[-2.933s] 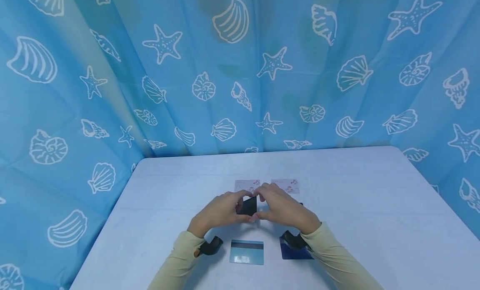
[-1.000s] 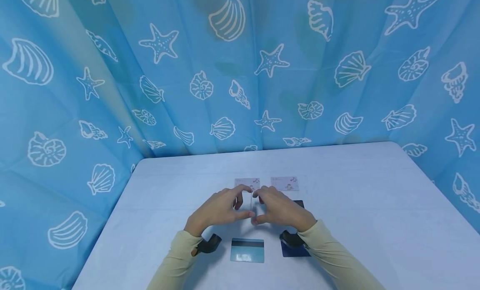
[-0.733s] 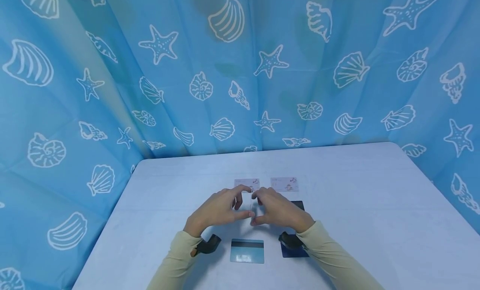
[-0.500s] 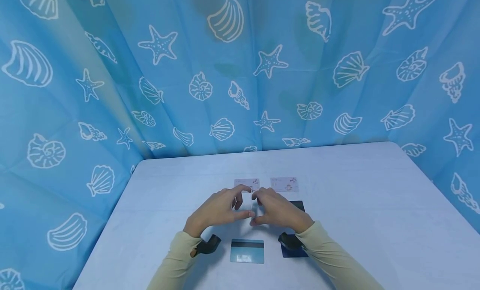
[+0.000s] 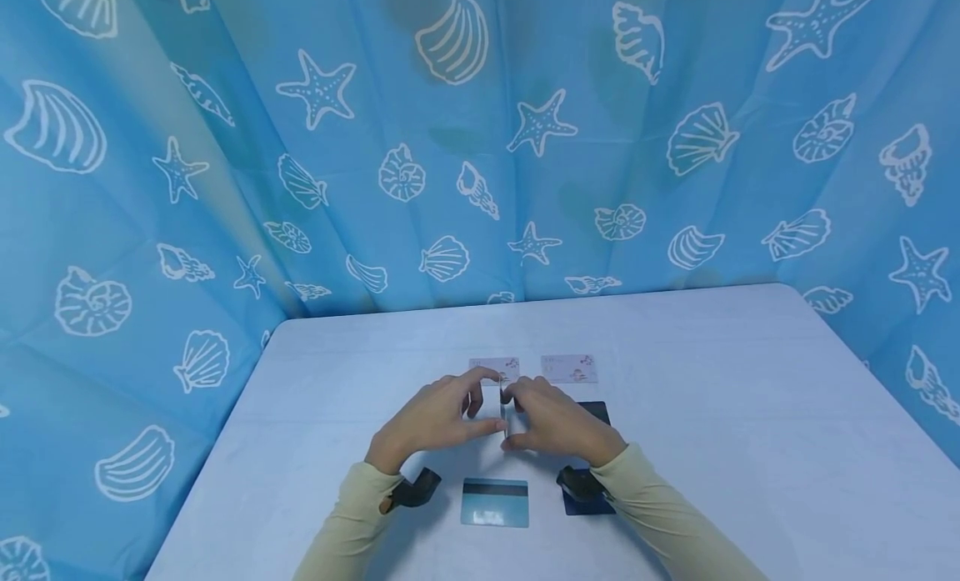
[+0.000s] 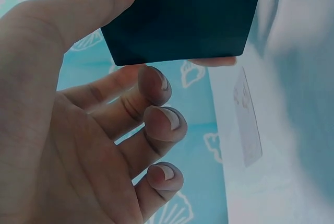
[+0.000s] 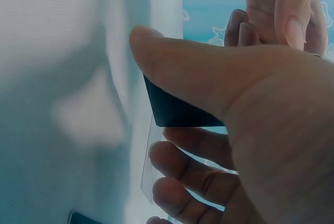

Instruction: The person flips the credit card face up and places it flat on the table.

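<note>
A dark card (image 6: 180,28) stands between my two hands above the table, almost edge-on in the head view. My left hand (image 5: 438,414) pinches its left side with thumb and forefinger, the other fingers loosely bent below. At the opposite side my right hand (image 5: 558,418) grips it; in the right wrist view that thumb (image 7: 177,67) covers much of the dark face. Below my wrists lie a light blue card (image 5: 494,510) with a dark stripe and a dark blue card (image 5: 585,502), partly hidden by the right wrist. Another dark card (image 5: 597,411) shows partly behind my right hand.
Two pale pink cards, a left one (image 5: 483,365) partly covered by my left hand and a right one (image 5: 568,368), lie farther back on the white table (image 5: 697,364). A blue curtain (image 5: 480,147) with shells and starfish hangs behind the table.
Nearly three seconds ago the card's dark face showed to the head camera; it has since turned edge-on, and just now tilted slightly. Both hands stay on it; the cards on the table have not moved.
</note>
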